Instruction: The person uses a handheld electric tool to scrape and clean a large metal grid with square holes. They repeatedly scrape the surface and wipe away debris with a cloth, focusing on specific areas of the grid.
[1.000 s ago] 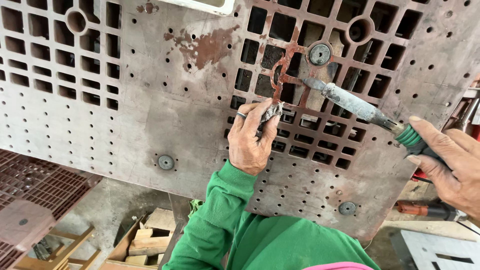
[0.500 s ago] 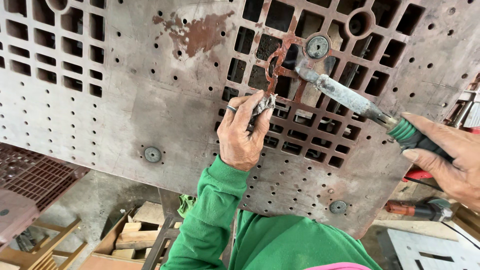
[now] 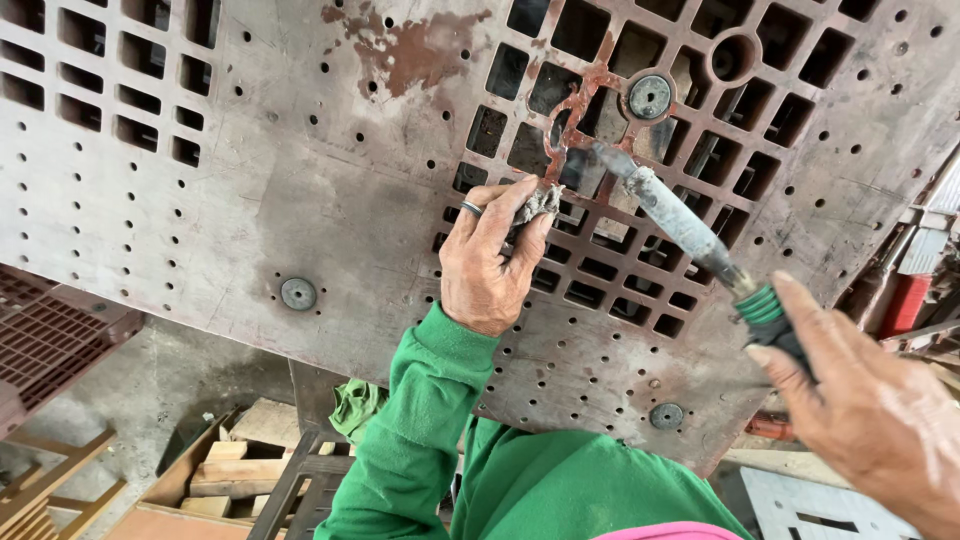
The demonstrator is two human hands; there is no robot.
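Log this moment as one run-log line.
left hand: pinches grey wad against perforated metal plate | right hand: grips green-handled tool, tip at rusty cutout

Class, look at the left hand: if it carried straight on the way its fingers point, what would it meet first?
Probably the rusty cross-shaped bracket on the perforated metal plate, just beyond the grey wad the left hand pinches; depth is uncertain.

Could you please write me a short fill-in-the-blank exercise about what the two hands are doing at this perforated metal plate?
1. The left hand presses a grey wad against the metal ____.
2. The right hand holds a tool by its ____ handle.
3. The left arm wears a ____ sleeve.
4. On one left finger sits a ____.

Missing words: plate; green; green; ring
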